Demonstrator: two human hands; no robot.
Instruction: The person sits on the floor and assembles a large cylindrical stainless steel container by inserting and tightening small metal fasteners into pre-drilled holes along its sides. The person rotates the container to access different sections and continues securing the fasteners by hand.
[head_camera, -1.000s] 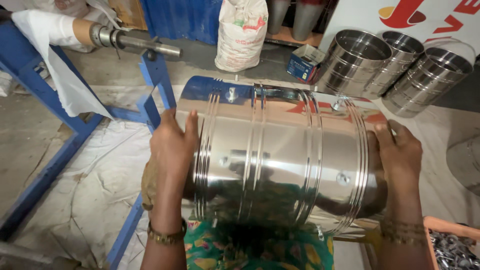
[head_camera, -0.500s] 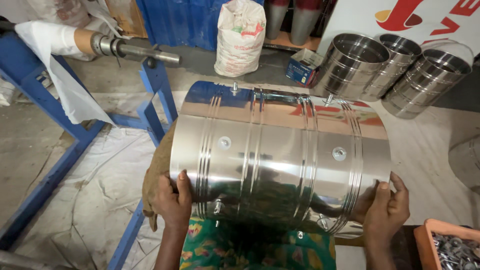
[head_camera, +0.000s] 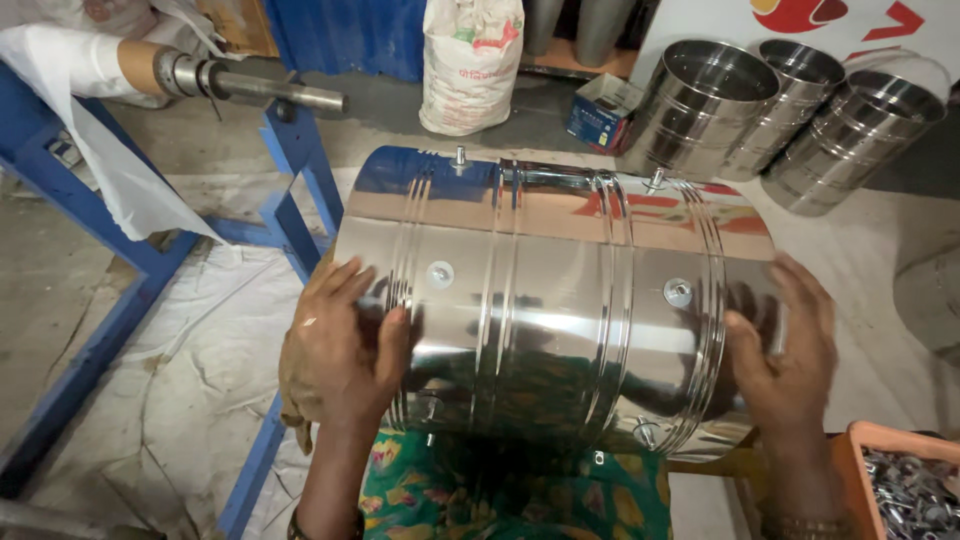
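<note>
lying on its side across the person's lap, a large shiny ribbed stainless steel drum (head_camera: 560, 310) runs its long axis left to right, directly in front of and between both hands.

- left hand (head_camera: 345, 345): open, palm and spread fingers pressed flat on the drum's left end band, beside a small rivet.
- right hand (head_camera: 790, 350): open, fingers splayed against the drum's right end (slightly blurred); both hands sit about equally near, one at each end.
- drum surface: mirror-bright, grouped raised ribs, several round rivets and small studs showing along the top edge; it reflects red and blue shapes.
- beneath: a green patterned garment (head_camera: 520, 500) over the knees, and a brown cloth (head_camera: 295, 390) by the left wrist.
- right corner: an orange plastic tray of small metal parts (head_camera: 905, 485).
- left: a blue painted metal frame (head_camera: 130, 290) carrying a steel shaft (head_camera: 265, 88), draped with white plastic sheet (head_camera: 100, 160).
- behind: three smaller steel drums lying on their sides (head_camera: 785, 100), a white filled sack (head_camera: 470, 65), a small blue carton (head_camera: 600, 110).
- floor: grey concrete, partly covered with crumpled sheeting (head_camera: 190, 360).
</note>
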